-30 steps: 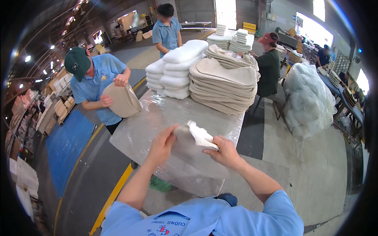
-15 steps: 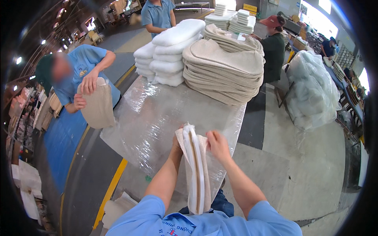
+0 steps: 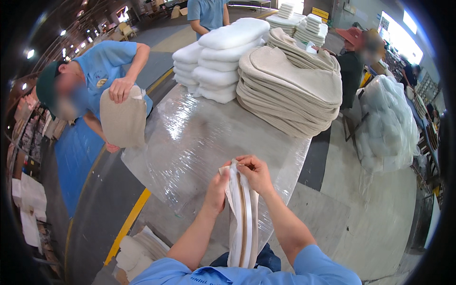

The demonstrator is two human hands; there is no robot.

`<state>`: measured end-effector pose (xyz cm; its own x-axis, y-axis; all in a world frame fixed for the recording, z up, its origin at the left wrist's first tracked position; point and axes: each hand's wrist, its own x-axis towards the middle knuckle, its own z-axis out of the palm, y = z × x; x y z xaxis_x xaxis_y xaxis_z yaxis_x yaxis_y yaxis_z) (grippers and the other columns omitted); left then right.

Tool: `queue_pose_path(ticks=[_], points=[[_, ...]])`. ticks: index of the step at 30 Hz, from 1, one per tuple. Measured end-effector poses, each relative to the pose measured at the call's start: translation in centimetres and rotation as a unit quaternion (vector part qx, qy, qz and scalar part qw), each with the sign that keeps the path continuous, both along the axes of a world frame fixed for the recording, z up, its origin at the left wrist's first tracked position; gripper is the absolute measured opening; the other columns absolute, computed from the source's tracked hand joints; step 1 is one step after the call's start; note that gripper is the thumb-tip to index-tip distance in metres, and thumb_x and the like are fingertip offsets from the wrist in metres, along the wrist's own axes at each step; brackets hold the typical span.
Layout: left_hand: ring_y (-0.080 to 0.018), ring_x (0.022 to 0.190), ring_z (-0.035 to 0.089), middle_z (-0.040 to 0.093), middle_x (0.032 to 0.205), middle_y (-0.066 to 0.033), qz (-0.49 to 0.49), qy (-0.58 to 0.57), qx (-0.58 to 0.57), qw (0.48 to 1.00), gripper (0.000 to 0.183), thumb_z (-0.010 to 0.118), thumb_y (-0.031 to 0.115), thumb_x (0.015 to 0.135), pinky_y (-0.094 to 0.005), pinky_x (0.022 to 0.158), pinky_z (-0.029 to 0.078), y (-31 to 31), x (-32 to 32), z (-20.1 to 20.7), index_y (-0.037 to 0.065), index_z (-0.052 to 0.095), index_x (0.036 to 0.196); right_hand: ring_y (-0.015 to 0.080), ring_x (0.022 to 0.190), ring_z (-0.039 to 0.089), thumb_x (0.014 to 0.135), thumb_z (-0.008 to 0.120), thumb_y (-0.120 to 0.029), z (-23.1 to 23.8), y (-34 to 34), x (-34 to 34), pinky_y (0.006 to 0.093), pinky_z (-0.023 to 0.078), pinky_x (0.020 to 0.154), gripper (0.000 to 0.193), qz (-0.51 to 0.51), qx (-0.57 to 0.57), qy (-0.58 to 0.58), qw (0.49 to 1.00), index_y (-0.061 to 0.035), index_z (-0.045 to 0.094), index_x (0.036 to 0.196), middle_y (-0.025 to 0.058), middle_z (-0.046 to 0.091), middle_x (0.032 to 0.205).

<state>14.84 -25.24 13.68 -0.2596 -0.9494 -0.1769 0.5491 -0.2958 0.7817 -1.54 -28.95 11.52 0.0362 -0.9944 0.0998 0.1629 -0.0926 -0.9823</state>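
Note:
Close to my body, a beige cushion cover [image 3: 232,228] stands edge-on, its lower end near my lap. White padding or lining shows along its edge, and a brown strip like a zip [image 3: 243,213] runs down the middle. My left hand [image 3: 218,190] is closed on the cover's left side near the top, thumb against the fabric. Across from it, my right hand [image 3: 255,174] pinches the top right corner, fingers bent over the white edge. The fingertips of both hands nearly meet there.
A plastic-wrapped table [image 3: 199,137] lies beneath my hands. On it stand white pads [image 3: 216,64] and a tall stack of beige covers [image 3: 289,90]. At left a co-worker holds a beige cushion cover [image 3: 124,118]. A large plastic bag [image 3: 387,126] stands right; folded fabric [image 3: 140,251] lies lower left.
My right hand has moved in from beside the cover's upper edge to pinch its top corner. My left hand shows more beside the cover. The left co-worker's lower hand has moved down the piece.

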Motion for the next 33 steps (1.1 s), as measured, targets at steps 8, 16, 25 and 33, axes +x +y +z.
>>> queue_pose_path(ticks=[8, 16, 25, 33], points=[[-0.0226, 0.116, 0.066, 0.068, 0.128, -0.0152, 0.105, -0.256, -0.03, 0.96, 0.042, 0.053, 0.02, 0.108, -0.0353, 0.099, 0.052, 1.1, -0.3, -0.5, -0.006, 0.058, 0.14, 0.0143, 0.094, 0.066, 0.094, 0.069, 0.001, -1.0, 0.9, 2.6, 0.0295, 0.053, 0.086, 0.004, -0.096, -0.068, -0.008, 0.993, 0.0, 0.069, 0.098, 0.0117, 0.074, 0.116], [-0.0344, 0.114, 0.069, 0.07, 0.122, -0.0219, 0.227, -0.401, -0.182, 0.869, 0.034, 0.051, 0.019, 0.109, -0.0396, 0.098, 0.053, 1.2, -1.7, -0.3, -0.007, 0.067, 0.124, 0.0204, 0.103, 0.069, 0.097, 0.068, 0.002, -0.7, 2.5, 4.5, 0.033, 0.054, 0.09, 0.005, -0.178, -0.071, 0.023, 0.981, -0.0009, 0.064, 0.099, 0.0139, 0.074, 0.113], [-0.0365, 0.114, 0.068, 0.07, 0.12, -0.0206, 0.245, -0.431, -0.304, 0.814, 0.026, 0.056, 0.015, 0.106, -0.0446, 0.1, 0.054, -0.3, -0.5, -1.1, -0.008, 0.07, 0.107, 0.03, 0.109, 0.07, 0.098, 0.067, 0.001, -2.6, 2.5, 6.0, 0.0439, 0.054, 0.1, 0.004, -0.198, -0.13, -0.043, 0.971, -0.0005, 0.063, 0.098, 0.0156, 0.073, 0.108], [-0.0361, 0.112, 0.068, 0.07, 0.114, -0.0193, 0.246, -0.404, -0.343, 0.812, 0.026, 0.059, 0.017, 0.104, -0.0519, 0.103, 0.055, -0.4, -0.5, -1.5, -0.006, 0.07, 0.1, 0.0323, 0.112, 0.066, 0.101, 0.068, -0.013, -2.7, 2.5, 5.8, 0.0483, 0.049, 0.105, 0.015, -0.181, -0.149, -0.052, 0.971, -0.0015, 0.058, 0.102, 0.0179, 0.072, 0.107]])
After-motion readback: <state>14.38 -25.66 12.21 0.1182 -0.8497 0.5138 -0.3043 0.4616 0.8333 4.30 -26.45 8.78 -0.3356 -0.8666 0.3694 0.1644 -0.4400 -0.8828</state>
